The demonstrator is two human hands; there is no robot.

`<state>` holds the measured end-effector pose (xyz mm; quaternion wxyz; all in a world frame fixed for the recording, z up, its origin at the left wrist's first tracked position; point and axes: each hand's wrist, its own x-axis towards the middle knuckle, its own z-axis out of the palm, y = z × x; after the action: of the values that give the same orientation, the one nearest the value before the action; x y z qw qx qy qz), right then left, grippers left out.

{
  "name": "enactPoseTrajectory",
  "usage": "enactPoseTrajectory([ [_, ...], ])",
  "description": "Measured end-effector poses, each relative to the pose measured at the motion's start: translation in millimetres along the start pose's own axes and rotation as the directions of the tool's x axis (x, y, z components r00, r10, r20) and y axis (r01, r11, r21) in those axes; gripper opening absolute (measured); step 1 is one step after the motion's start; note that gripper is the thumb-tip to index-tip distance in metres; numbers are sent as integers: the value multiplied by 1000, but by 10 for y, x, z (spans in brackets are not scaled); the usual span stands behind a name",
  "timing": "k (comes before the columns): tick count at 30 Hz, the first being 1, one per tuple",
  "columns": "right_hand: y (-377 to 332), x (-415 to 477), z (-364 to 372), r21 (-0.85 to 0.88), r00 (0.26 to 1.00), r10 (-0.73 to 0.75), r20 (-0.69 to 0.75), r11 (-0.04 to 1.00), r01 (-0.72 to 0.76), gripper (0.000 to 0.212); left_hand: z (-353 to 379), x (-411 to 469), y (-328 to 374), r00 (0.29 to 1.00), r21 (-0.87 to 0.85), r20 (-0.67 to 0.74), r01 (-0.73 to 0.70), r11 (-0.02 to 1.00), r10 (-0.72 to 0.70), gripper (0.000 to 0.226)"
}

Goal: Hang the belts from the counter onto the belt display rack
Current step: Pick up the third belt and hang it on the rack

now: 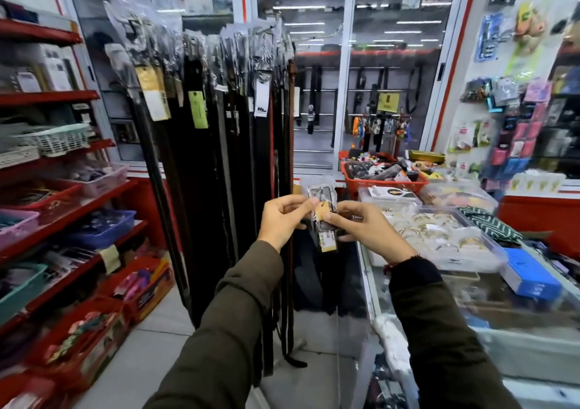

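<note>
Tags hang from most of what shows here, but their print is too blurred to read: a yellow tag dangles below the belt being held, and cream, green and white ones hang among the belts on the rack. The held belt is dark, its buckle end sealed in a crinkled clear plastic sleeve, and it sits between both hands in front of the rack, its strap dropping out of sight behind them. The left hand pinches the sleeve's left edge with thumb and fingertips; the right hand pinches the right edge at a small orange tag. Both arms wear dark olive sleeves. The rack carries a dense row of long black and brown straps, their tops wrapped in plastic. To the right, the glass-topped desk bears a clear box of gold bangles, a blue box and a red basket. Red shelves with plastic baskets line the left wall.
</note>
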<state>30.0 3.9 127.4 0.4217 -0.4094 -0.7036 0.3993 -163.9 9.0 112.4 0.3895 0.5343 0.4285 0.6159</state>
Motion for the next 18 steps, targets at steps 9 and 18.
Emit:
enactPoseTrajectory([
  [9, -389, 432, 264, 311, 986, -147, -74, 936, 163, 11, -208, 257, 502, 974, -159, -201, -137, 978, 103, 25],
  [18, -865, 962, 316, 349, 934, -269, -236, 873, 339, 15, -349, 653, 979, 971, -191, -190, -185, 964, 148, 29],
])
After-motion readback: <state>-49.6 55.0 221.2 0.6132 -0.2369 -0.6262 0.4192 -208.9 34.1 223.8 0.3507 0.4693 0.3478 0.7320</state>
